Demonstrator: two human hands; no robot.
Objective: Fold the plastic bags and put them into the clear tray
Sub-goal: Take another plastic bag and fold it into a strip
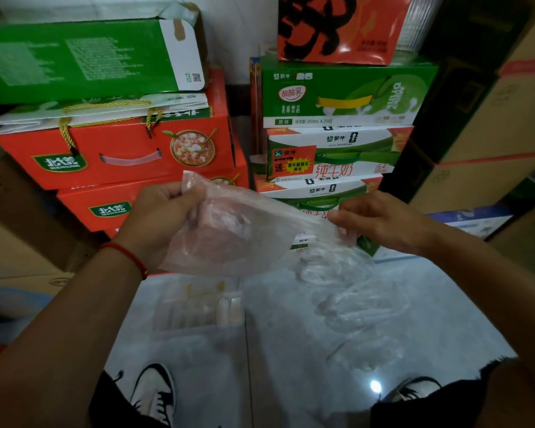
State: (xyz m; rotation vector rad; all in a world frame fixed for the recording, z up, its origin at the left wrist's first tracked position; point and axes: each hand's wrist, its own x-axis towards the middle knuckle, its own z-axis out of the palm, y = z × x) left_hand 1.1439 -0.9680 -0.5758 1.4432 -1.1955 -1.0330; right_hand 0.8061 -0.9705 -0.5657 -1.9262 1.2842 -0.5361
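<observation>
A clear, faintly pink plastic bag (pixel 229 239) is stretched in the air between my two hands. My left hand (pixel 161 217) grips its upper left corner, fingers curled over the film. My right hand (pixel 380 220) pinches the bag's right edge. Below, on the grey tiled floor, lies a loose pile of clear plastic bags (pixel 352 304). The clear tray (pixel 195 329) sits on the floor under my left forearm, with some folded bags standing at its right end (pixel 230 308).
Stacked red gift boxes (pixel 121 149) and a green carton (pixel 84 60) stand at the back left. Green and white milk cartons (pixel 337 97) are stacked at the back right. Brown cardboard boxes (pixel 491 125) line the right. My shoes (pixel 155 393) are at the bottom.
</observation>
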